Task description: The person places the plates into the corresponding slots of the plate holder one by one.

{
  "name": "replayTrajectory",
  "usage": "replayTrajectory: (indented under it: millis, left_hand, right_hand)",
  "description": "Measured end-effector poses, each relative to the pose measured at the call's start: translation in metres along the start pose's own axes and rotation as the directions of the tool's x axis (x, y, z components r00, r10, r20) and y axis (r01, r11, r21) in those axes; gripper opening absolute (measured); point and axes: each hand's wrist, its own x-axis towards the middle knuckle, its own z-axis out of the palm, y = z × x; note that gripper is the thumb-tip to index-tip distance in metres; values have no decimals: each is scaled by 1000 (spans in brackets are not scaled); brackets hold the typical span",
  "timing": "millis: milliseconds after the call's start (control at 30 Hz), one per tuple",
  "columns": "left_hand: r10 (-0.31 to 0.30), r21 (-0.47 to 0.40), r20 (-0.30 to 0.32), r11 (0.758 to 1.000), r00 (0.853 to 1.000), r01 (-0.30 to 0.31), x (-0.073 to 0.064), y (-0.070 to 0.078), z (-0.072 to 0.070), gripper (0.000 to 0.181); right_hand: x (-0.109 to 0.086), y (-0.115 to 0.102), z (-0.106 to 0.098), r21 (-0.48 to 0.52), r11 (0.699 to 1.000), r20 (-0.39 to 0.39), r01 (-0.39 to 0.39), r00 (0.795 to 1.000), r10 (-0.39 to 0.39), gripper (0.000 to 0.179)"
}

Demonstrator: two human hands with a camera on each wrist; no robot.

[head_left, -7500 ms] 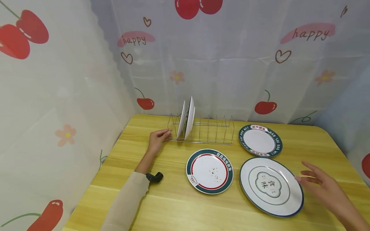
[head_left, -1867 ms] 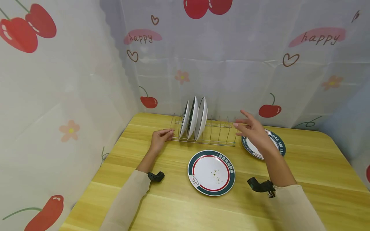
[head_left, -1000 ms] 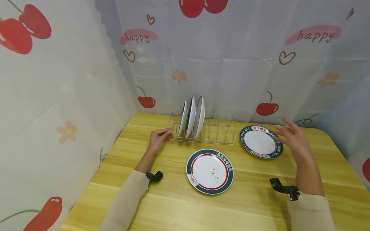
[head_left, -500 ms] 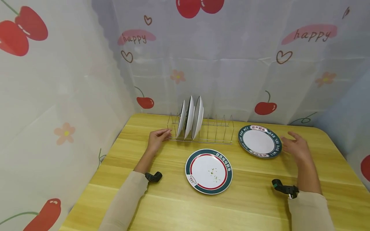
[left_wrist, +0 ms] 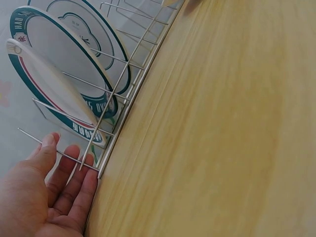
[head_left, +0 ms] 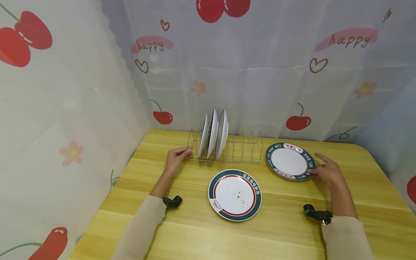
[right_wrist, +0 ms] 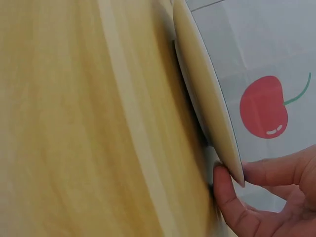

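My left hand holds the left end of the wire dish rack, its thumb and fingers around the end wire in the left wrist view. Three plates stand on edge in the rack's left slots; the rightmost is a large white plate. My right hand pinches the right rim of a green-rimmed plate. In the right wrist view, the thumb and a finger grip that plate's edge from both sides, close over the table.
Nearer the front lies a plate with a green rim and red ring, with small specks on its face. The rack's right slots hold no plates. A cherry-print curtain hangs behind the wooden table.
The large plate, earlier lying on the table, now stands in the rack. My right hand has gone from the rack to the green-rimmed plate and taken its rim. The left hand stays put.
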Motion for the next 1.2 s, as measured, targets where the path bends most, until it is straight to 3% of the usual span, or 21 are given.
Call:
replayTrajectory:
  millis: [167, 333, 500, 733, 833, 1067, 1200]
  left_hand:
    - [6, 3, -4, 1000, 1000, -6, -1, 1, 0, 27]
    - [1, 3, -4, 1000, 1000, -1, -2, 0, 0, 27]
    - [8, -5, 0, 1000, 1000, -8, -1, -1, 0, 27]
    - [17, 8, -1, 1000, 1000, -17, -1, -1, -1, 28]
    - [14, 11, -5, 1000, 1000, -14, -2, -1, -1, 28]
    - [15, 19, 2, 1000, 1000, -15, -1, 1, 0, 26]
    - [17, 15, 11, 1000, 1000, -17, -1, 1, 0, 26]
  right_hand:
    - [-4, -2, -6, 61, 997, 149, 42, 988, -50, 94]
    - [-8, -5, -17, 207, 977, 308, 53, 944, -117, 86]
    - [-16, -10, -26, 313, 946, 355, 84, 914, -198, 78]
    - [-29, -27, -33, 436, 880, 314, 187, 885, -343, 81]
    - [-34, -36, -33, 493, 844, 264, 212, 887, -378, 80]
    - [-49, -61, -30, 629, 725, 94, 280, 899, -429, 73]
    - [-60, -78, -27, 647, 691, 17, 323, 899, -437, 68]
